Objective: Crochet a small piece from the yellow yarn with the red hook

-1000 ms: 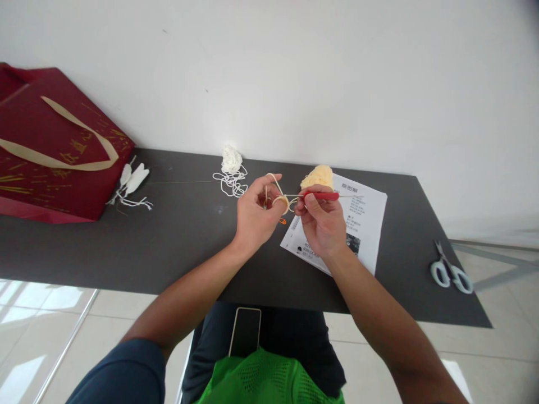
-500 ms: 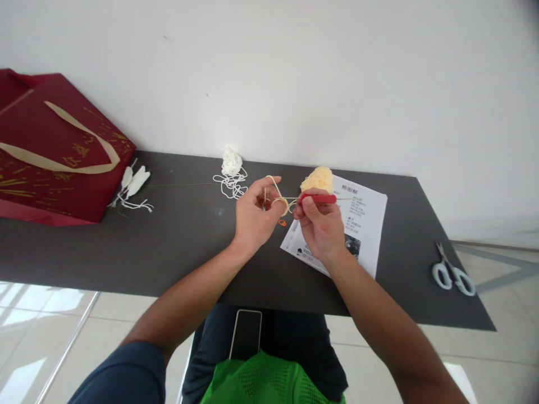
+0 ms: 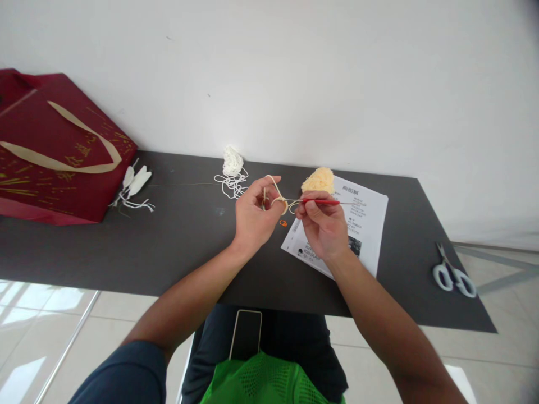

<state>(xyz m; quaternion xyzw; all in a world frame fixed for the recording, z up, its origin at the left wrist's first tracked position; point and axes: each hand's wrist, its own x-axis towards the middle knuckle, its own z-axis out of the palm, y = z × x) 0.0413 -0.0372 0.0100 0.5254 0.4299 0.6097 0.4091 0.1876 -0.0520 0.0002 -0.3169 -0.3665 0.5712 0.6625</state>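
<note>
Above a dark table point(image 3: 177, 247), my left hand point(image 3: 254, 216) is closed, pinching a small cream crochet piece point(image 3: 281, 203), with cream yarn looped over its raised index finger. My right hand point(image 3: 322, 225) is closed on a red-handled crochet hook point(image 3: 322, 201) whose tip points left into that piece. The two hands nearly touch. A cream yarn ball point(image 3: 319, 180) lies just behind the right hand, at the top edge of a printed paper sheet point(image 3: 362, 227). A small orange stitch marker point(image 3: 283, 223) rests on the table beneath the hands.
A dark red gift bag point(image 3: 54, 151) lies at the far left, with small white crocheted pieces point(image 3: 135, 182) beside it. A white yarn tangle point(image 3: 231, 168) sits by the wall. White-handled scissors point(image 3: 452, 275) lie at the right edge. A phone point(image 3: 246, 335) rests on my lap.
The hook has turned slightly in my right hand, so less of its red handle shows. Both hands stay in nearly the same place.
</note>
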